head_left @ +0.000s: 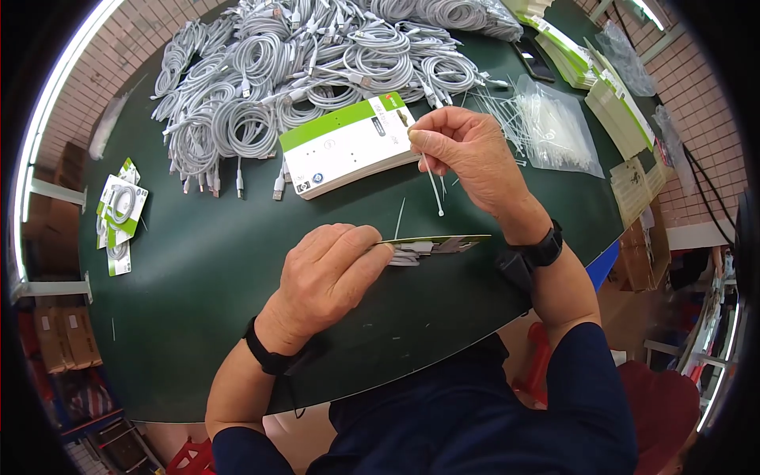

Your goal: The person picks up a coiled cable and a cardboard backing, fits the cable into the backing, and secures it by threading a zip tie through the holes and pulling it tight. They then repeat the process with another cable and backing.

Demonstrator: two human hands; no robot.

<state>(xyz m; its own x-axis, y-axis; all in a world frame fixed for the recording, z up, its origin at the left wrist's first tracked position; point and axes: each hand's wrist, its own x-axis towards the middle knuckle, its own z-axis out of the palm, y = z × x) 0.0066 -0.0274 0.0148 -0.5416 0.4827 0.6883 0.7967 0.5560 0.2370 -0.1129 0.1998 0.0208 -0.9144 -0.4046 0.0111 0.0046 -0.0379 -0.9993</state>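
Observation:
My left hand is closed on the left end of a packaging card, which I see nearly edge-on. Under the card, a coiled grey-white USB cable lies against it. A thin white cable tie sticks up behind the card beside my fingers. Higher up and to the right, my right hand pinches thin white zip ties between thumb and fingers, their ends hanging down. Just left of that hand lies a stack of white and green packaging cards.
A large heap of coiled cables covers the table's far side. To the right lie a clear bag of cable ties, a phone and more card stacks. Several carded cables sit at the left on the green tabletop.

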